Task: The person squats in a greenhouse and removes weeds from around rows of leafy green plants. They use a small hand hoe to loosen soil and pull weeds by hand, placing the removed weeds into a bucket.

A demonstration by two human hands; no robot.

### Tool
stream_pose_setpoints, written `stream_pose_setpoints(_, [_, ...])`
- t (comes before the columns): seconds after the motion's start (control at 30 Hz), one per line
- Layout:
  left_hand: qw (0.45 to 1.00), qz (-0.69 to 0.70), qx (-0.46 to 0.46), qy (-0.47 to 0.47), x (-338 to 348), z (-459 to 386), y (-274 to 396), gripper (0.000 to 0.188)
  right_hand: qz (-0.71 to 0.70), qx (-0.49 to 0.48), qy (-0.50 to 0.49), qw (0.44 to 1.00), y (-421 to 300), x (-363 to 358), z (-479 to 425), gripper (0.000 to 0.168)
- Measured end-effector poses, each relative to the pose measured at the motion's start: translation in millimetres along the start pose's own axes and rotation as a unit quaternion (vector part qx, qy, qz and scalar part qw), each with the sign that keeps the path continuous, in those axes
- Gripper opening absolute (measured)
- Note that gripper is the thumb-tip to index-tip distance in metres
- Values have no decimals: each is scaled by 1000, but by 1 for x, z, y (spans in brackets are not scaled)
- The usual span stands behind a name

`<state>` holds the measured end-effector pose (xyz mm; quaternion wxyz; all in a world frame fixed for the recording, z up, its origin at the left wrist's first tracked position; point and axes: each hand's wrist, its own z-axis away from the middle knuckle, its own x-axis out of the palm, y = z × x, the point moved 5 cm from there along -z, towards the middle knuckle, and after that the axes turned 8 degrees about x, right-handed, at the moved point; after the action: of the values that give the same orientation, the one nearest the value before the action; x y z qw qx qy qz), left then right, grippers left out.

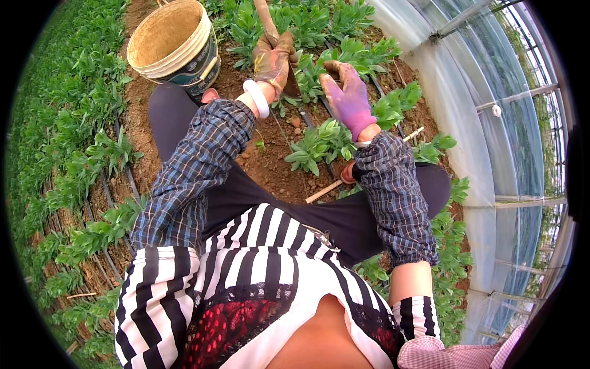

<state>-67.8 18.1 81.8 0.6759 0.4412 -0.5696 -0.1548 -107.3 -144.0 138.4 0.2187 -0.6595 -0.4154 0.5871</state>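
Observation:
My left hand, in a soiled work glove, grips the wooden handle of a digging tool. Its flat metal blade points down beside a leafy green plant. A white bracelet circles that wrist. To the right, my right hand wears a purple glove with muddy fingertips. Its fingers are curled but apart, with nothing visible between them, close to leafy plants. Below both hands, another leafy plant grows from the brown soil.
A dirty plastic bucket stands at upper left. Black drip lines run between the plants. A thin stick lies by my foot. Clear plastic sheeting on a greenhouse frame borders the right side. Dense plant rows fill the left.

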Motion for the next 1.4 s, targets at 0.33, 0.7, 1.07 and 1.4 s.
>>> stream_pose_setpoints(0.33, [772,-458,108,-428,3,64,-25,16,381,-190,38,904,-54,-119,9,30])
stream_pose_setpoints(0.7, [761,-424,367,-327,-5,27,-13,31,402,236,-87,880,26,-129,56,32])
stream_pose_setpoints(1.07, [631,-689,-328,-139,-271,60,-176,36,-28,350,206,913,6,-174,60,25])
stream_pose_setpoints(1.4, [656,-581,-480,35,-246,131,-215,33,-51,404,221,886,9,-172,89,25])
